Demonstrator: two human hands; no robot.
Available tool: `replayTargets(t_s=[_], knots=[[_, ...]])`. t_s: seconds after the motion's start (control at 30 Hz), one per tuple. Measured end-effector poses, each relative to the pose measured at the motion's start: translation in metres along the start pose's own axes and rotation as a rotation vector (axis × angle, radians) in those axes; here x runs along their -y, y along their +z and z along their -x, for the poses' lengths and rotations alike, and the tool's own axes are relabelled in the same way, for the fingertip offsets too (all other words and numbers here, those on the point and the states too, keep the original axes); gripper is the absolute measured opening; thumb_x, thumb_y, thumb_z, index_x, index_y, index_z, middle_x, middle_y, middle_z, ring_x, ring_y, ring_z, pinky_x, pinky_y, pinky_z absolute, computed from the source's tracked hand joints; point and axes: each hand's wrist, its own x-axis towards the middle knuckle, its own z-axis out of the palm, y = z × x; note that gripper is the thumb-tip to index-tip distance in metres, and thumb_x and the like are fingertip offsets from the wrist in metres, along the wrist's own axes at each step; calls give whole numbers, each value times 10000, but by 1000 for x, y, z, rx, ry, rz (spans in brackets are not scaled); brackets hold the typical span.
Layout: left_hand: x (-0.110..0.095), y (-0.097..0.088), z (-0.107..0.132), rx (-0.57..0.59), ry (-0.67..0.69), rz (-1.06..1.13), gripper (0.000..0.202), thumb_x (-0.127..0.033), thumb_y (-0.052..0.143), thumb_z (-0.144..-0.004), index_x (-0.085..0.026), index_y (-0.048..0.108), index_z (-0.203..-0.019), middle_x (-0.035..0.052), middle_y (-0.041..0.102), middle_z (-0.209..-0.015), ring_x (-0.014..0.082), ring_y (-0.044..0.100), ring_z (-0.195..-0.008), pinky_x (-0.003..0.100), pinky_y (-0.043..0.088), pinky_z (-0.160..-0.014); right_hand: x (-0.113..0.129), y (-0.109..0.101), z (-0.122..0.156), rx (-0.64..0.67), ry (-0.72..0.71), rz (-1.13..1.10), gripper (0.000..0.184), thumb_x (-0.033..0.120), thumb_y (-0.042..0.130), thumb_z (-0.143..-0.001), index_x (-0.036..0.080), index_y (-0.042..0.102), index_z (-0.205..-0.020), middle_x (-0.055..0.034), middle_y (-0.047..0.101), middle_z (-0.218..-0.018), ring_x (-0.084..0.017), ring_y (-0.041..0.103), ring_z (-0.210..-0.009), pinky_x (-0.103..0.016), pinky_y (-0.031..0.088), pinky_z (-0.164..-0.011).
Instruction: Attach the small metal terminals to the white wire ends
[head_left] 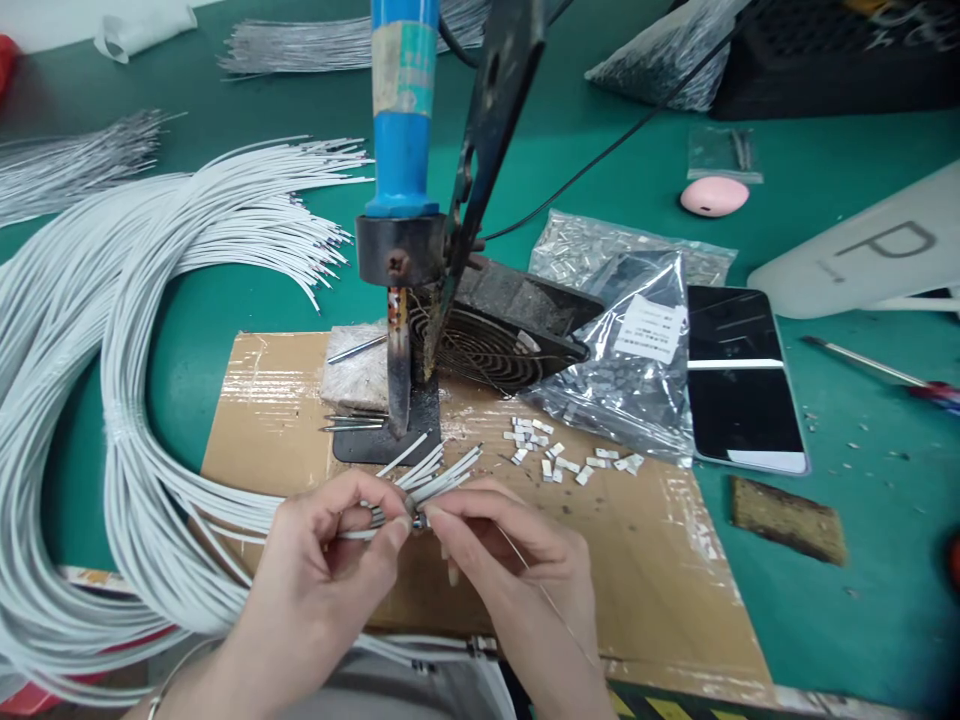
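Observation:
My left hand [330,560] is closed round a small bunch of white wires [431,470] whose stripped ends fan out up and to the right. My right hand [495,545] pinches a tiny metal piece [418,520] against one wire end, fingertip to fingertip with the left hand. A thin strand of solder wire [540,585] runs down past my right wrist. Just beyond the hands stands a blue-handled soldering iron [401,200] clamped upright in a black stand, tip down over a cardboard sheet [645,540]. Several small white connectors [559,450] lie loose on the cardboard.
A large coil of white wires [112,380] fills the left of the green table [885,520]. A small black fan [495,340], bags of parts [637,370], a phone [742,380], a pink round object [714,196], a brown sponge [787,518] and a screwdriver [885,375] lie to the right.

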Motion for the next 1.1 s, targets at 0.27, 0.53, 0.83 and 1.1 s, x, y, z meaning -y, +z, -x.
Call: replayTargets(t_s=[0.27, 0.53, 0.83, 1.1], knots=[[-3, 2, 0, -13, -1, -2, 121, -279, 695, -869, -189, 674, -790, -7, 595, -673, 126, 468, -596, 215, 315, -497, -1, -1, 0, 25, 33, 9, 94, 259, 786, -819, 278, 822, -735, 13, 671, -728, -89, 517, -550, -215, 389, -489], [3, 0, -2, 23, 56, 3, 143, -244, 637, -915, -194, 655, -782, 33, 674, -815, 152, 571, -708, 216, 416, -565, -1, -4, 0, 46, -1, 15, 100, 246, 787, -831, 308, 859, -799, 4, 686, -729, -90, 515, -537, -214, 382, -471], [9, 0, -4, 25, 25, -12, 130, -274, 646, -905, -210, 632, -793, 15, 634, -764, 151, 542, -698, 212, 351, -521, -1, -6, -2, 65, -41, 61, 127, 237, 774, -845, 319, 871, -839, -11, 699, -742, -111, 537, -563, -220, 394, -471], [5, -1, -6, 64, -41, 10, 128, -263, 634, -915, -209, 602, -803, 21, 634, -796, 158, 540, -739, 220, 323, -528, -1, -5, -3, 63, -44, 54, 160, 208, 775, -841, 339, 865, -828, 5, 695, -738, -99, 539, -564, -205, 385, -467]])
